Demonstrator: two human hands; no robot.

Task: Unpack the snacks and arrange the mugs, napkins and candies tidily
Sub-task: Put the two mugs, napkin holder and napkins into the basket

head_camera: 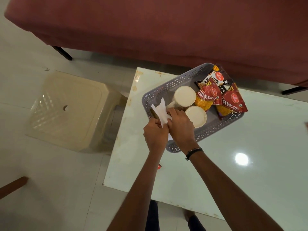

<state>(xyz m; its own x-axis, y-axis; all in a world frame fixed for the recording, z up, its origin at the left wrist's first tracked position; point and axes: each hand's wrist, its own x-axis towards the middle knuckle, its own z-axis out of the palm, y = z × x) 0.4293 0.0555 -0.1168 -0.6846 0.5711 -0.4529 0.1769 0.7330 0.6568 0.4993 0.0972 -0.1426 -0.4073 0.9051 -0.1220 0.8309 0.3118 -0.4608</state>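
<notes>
Left hand [155,134] pinches white napkins [160,112] | right hand [180,126] closes on them too, at basket [160,90] near corner | napkins' long axis rises away from both | mugs [185,97] just beyond right hand, nearer it | snack packets [215,95] farther right.

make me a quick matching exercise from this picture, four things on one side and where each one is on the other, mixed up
Things:
1. napkins
2. snack packets
3. plastic stool
4. beaded bracelet

Places:
A. on the floor, left of the table
B. far right end of the grey basket
C. on the right wrist
D. held between the left hand and right hand

Pairs: 1-D, 2-B, 3-A, 4-C
</notes>
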